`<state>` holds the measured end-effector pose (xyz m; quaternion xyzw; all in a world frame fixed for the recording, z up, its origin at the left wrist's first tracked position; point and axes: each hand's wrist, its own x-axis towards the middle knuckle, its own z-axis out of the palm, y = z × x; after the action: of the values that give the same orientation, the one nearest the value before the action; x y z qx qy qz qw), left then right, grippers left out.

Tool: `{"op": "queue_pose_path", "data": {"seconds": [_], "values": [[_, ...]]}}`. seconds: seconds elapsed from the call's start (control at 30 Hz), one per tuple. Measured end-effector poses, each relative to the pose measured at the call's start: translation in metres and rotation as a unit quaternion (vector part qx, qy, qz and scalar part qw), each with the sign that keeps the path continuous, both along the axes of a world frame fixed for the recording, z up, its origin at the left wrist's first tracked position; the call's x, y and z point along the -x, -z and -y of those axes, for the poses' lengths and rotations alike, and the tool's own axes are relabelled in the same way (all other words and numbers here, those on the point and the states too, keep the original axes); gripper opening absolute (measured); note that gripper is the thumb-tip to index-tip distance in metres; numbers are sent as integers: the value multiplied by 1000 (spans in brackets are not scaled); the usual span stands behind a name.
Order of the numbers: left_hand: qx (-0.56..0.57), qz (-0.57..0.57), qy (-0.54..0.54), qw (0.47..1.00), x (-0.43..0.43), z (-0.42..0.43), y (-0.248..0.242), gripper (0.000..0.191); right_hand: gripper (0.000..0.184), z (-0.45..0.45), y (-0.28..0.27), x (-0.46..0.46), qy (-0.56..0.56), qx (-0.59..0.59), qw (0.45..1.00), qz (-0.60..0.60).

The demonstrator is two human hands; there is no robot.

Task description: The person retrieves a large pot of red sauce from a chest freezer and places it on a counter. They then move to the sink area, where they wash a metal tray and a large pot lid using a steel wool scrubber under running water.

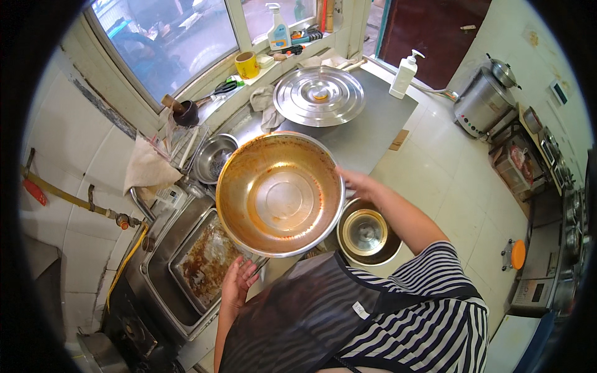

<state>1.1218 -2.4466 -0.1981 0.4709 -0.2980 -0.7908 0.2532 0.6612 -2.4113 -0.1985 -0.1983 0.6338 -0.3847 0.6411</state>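
A large steel basin (284, 198) with orange, oily residue on its inner wall is held in front of me. My right hand (355, 182) grips its right rim, the fingers partly hidden behind it. Just below the basin's lower left edge is my left hand (240, 279), palm up with the fingers apart, holding nothing. Under the left hand's side lies a sink (175, 310) with a stained metal tray (205, 270) in it. Below and right of the basin, a smaller bowl (365, 233) sits inside a larger pot (394, 249).
A steel lid (319, 95) rests on the steel worktop (368, 140) beside a grey cloth (266, 105). A steel bowl (212, 158) stands by the sink. A white pump bottle (403, 77) stands at the worktop's far corner. An orange stool (517, 254) is on the floor at right.
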Motion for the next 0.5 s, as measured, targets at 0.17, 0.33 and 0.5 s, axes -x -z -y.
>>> {"op": "queue_pose_path", "data": {"seconds": [0.17,0.33,0.5], "values": [[-15,0,-11,1000,20,15,-8,56,82,85,41,100,321,72,934,137],[-24,26,-21,999,28,24,-10,54,38,154,66,142,428,115,883,152],[-41,25,-91,995,6,20,-2,52,19,183,57,145,440,69,889,104]]}}
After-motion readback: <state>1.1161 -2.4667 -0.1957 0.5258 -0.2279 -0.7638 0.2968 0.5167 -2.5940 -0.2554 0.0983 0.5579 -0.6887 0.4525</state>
